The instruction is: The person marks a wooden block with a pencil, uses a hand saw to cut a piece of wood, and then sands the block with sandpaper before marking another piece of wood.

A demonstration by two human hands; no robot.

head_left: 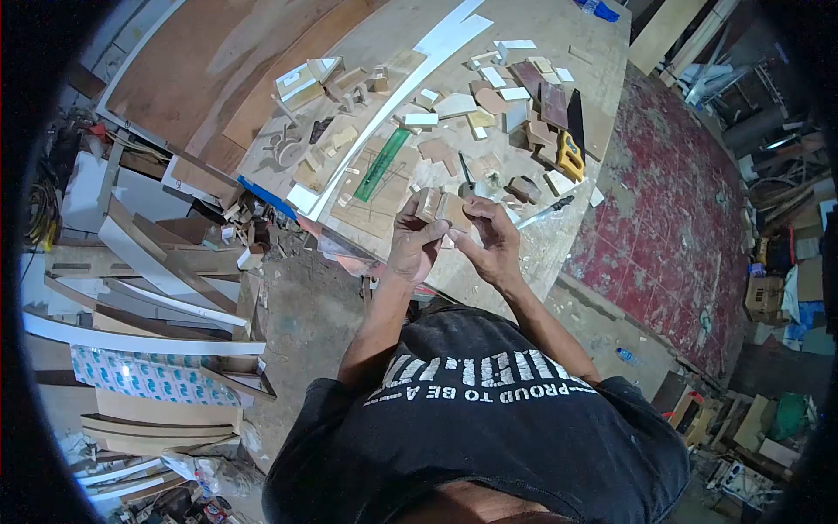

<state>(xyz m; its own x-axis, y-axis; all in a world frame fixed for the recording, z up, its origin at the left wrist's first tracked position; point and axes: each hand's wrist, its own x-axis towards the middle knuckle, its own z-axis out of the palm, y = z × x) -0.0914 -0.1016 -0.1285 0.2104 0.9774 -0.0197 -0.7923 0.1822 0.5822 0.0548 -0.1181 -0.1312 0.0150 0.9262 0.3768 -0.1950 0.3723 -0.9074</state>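
so your left hand (414, 237) has the thumb and fingers wrapped on one side of the wood block (429, 203), and your right hand (491, 234) is pinching the other side. it's up in front of your chest, over the near part of the surface (546, 249). can't tell if that's one piece with a groove or two pieces pressed together.

if it's two, uneven thumb pressure could make them slide out of line, or one could drop among the scraps (456, 106). dusty fingers could slip too imo. also watch the thin dark tool (466, 168) right by your right hand, a slip could knock your knuckles on it; can't tell if they touch.

as for direction, the wood spans sideways from hand to hand, and the dark line across it runs roughly away from you. long axis looks sideways overall, but your fingers cover the ends.
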